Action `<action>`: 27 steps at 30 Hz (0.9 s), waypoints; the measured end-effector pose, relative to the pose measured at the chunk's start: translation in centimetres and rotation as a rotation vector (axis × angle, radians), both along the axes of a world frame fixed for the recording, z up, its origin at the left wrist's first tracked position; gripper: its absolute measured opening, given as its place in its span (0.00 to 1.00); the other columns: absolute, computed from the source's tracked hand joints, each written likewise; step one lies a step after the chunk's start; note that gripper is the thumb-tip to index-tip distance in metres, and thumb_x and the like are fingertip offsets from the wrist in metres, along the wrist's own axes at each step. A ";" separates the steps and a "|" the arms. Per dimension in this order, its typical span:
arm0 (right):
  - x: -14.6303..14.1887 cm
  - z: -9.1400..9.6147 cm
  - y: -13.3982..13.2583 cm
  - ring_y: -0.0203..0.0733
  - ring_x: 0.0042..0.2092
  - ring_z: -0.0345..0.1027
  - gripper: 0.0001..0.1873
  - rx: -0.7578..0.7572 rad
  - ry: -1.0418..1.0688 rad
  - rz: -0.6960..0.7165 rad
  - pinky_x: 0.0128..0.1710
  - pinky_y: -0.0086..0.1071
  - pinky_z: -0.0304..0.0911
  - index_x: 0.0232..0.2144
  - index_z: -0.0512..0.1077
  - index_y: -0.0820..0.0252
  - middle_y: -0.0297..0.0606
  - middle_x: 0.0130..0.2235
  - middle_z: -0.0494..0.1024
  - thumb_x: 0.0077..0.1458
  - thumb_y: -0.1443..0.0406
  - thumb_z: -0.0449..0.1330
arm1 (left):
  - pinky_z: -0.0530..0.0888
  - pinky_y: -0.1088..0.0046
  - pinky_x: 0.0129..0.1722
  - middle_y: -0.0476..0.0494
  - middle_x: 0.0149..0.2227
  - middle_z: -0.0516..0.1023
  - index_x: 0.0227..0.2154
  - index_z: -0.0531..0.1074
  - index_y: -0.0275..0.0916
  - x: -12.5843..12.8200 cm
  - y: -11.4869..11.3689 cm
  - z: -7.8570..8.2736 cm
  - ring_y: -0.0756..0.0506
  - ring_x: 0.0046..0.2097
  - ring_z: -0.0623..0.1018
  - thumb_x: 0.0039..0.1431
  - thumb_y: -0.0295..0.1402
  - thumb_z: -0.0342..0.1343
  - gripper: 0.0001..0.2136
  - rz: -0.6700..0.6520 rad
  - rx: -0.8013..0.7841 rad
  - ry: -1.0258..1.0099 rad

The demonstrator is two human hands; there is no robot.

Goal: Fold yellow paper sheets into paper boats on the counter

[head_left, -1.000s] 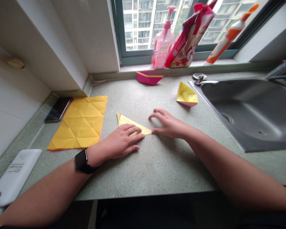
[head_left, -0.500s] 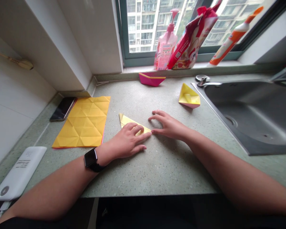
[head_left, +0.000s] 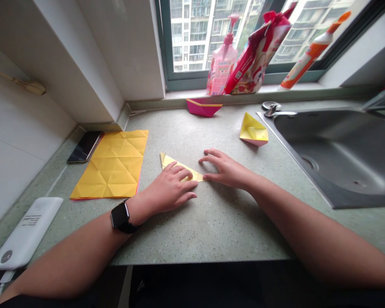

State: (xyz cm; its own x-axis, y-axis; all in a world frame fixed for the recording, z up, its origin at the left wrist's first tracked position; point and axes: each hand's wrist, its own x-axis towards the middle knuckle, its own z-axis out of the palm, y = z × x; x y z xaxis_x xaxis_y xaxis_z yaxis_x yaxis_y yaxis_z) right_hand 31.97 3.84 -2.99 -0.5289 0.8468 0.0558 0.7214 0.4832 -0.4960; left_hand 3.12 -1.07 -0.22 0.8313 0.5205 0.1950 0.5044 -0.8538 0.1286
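Note:
A folded piece of yellow paper (head_left: pixel 173 161), roughly triangular, lies flat on the speckled green counter (head_left: pixel 211 231). Over its lower side rests my left hand (head_left: pixel 168 188), palm down with the fingers spread; it hides part of the paper. My right hand (head_left: pixel 223 169) stays to the right, fingers apart and a little curved. Its thumb tip touches the paper's right-hand point, and its other fingers are off the paper. A black watch (head_left: pixel 120 215) is on my left wrist.
Creased yellow sheets (head_left: pixel 112 167) lie left, beside a phone (head_left: pixel 84 146) and a white power bank (head_left: pixel 28 231). Behind are a pink paper boat (head_left: pixel 204 108) and a yellow folded paper shape (head_left: pixel 254 130). A steel sink (head_left: pixel 343 158) is right; a pump bottle (head_left: pixel 222 64) stands on the sill.
My left index finger has drawn back slightly from the paper's right-hand point, baring more of that corner. My right hand has barely moved.

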 end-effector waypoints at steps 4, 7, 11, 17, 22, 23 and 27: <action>0.1 -0.1 0.0 0.64 0.77 0.59 0.29 0.005 0.004 -0.001 0.76 0.61 0.59 0.62 0.78 0.48 0.50 0.74 0.68 0.61 0.54 0.74 | 0.68 0.45 0.66 0.39 0.53 0.83 0.53 0.83 0.42 -0.5 0.1 0.2 0.35 0.55 0.78 0.79 0.42 0.57 0.13 -0.006 -0.013 -0.024; 0.0 0.0 -0.3 0.63 0.76 0.61 0.27 0.032 0.028 -0.005 0.75 0.61 0.60 0.61 0.78 0.48 0.49 0.73 0.70 0.61 0.57 0.74 | 0.70 0.48 0.64 0.38 0.54 0.83 0.53 0.83 0.42 -0.8 0.1 0.2 0.36 0.55 0.78 0.79 0.42 0.57 0.13 -0.017 -0.029 -0.034; -0.4 0.4 -0.6 0.59 0.73 0.66 0.14 0.112 0.075 0.105 0.73 0.59 0.64 0.50 0.83 0.47 0.43 0.70 0.74 0.62 0.64 0.73 | 0.72 0.48 0.64 0.38 0.56 0.82 0.56 0.82 0.43 -1.1 0.1 0.1 0.35 0.56 0.79 0.78 0.42 0.58 0.14 -0.022 -0.047 -0.033; -0.5 0.5 -0.4 0.60 0.73 0.66 0.11 0.205 0.044 0.191 0.72 0.61 0.63 0.42 0.89 0.38 0.35 0.65 0.80 0.64 0.66 0.73 | 0.72 0.48 0.65 0.37 0.57 0.82 0.59 0.81 0.44 -1.4 0.2 -0.1 0.35 0.58 0.79 0.78 0.43 0.59 0.15 -0.032 -0.046 -0.031; -0.3 0.5 -0.3 0.59 0.70 0.70 0.12 0.228 0.006 0.178 0.70 0.59 0.65 0.45 0.89 0.35 0.35 0.62 0.82 0.64 0.64 0.74 | 0.76 0.53 0.60 0.40 0.51 0.85 0.51 0.82 0.42 -1.8 0.9 0.2 0.38 0.52 0.81 0.80 0.39 0.54 0.12 0.003 -0.035 -0.170; -0.4 0.6 -0.3 0.59 0.70 0.70 0.13 0.228 -0.004 0.179 0.70 0.59 0.66 0.46 0.89 0.35 0.35 0.62 0.83 0.64 0.64 0.74 | 0.76 0.54 0.59 0.40 0.49 0.85 0.49 0.82 0.41 -2.0 1.1 0.3 0.39 0.51 0.81 0.81 0.38 0.53 0.12 0.071 -0.025 -0.217; -0.5 1.0 -0.4 0.59 0.69 0.71 0.14 0.211 -0.048 0.202 0.69 0.60 0.65 0.48 0.88 0.36 0.35 0.60 0.84 0.65 0.64 0.72 | 0.78 0.54 0.55 0.38 0.46 0.84 0.46 0.78 0.39 -3.4 2.2 0.5 0.37 0.49 0.81 0.78 0.33 0.51 0.10 0.426 0.066 -0.296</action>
